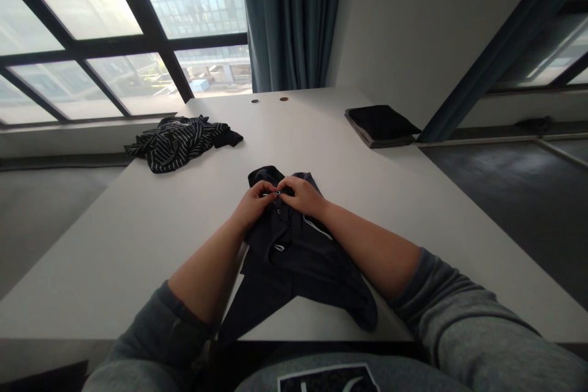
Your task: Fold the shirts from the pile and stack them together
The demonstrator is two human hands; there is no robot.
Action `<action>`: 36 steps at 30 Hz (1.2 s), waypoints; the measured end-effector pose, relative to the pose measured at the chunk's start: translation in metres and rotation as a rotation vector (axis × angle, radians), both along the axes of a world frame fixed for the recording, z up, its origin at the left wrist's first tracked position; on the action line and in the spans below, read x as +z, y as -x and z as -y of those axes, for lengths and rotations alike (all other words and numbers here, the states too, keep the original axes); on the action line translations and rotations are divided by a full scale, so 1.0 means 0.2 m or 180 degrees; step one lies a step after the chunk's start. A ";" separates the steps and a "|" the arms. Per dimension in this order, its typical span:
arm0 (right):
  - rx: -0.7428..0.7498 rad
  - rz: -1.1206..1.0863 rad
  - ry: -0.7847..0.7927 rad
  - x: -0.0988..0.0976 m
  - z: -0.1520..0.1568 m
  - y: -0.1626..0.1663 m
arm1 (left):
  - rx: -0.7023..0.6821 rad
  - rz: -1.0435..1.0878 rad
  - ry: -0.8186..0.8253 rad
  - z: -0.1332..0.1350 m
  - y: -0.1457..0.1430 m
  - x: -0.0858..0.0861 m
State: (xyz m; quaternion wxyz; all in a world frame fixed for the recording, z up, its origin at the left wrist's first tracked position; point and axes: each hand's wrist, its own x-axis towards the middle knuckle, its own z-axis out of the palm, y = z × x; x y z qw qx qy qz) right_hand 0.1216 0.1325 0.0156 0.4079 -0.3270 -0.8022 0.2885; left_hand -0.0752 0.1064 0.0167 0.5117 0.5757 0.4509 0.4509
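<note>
A dark navy garment (294, 251) with a button placket lies crumpled on the table in front of me. Both of my hands meet at its far end. My left hand (258, 201) pinches the placket's left edge beside a small white-rimmed button (278, 193). From the other side, my right hand (301, 195) grips the fabric with thumb and forefinger by the same button. A second button (278, 212) shows just below. White trim (318, 228) runs along the garment's right part. Two dark lengths of cloth spread toward the near table edge. Fingertips partly cover the button.
On the white table (193, 220), a heap of black-and-white striped clothing (181, 142) lies at the far left. A folded stack of dark clothes (382, 125) sits at the far right. Behind the table are windows, a blue curtain (291, 18) and a wall.
</note>
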 end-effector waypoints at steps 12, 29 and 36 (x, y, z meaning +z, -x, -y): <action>0.0062 -0.0204 0.0826 0.01 -0.02 -0.03 | 0.0041 -0.0888 -0.0450 -0.01 0.04 0.02; -0.0038 0.0041 0.0253 0.00 0.00 -0.03 | 0.0054 -0.0071 0.0109 -0.01 0.02 -0.02; -0.0105 0.0040 0.0059 0.00 0.00 -0.03 | 0.0104 -0.0185 -0.0048 0.00 0.02 -0.02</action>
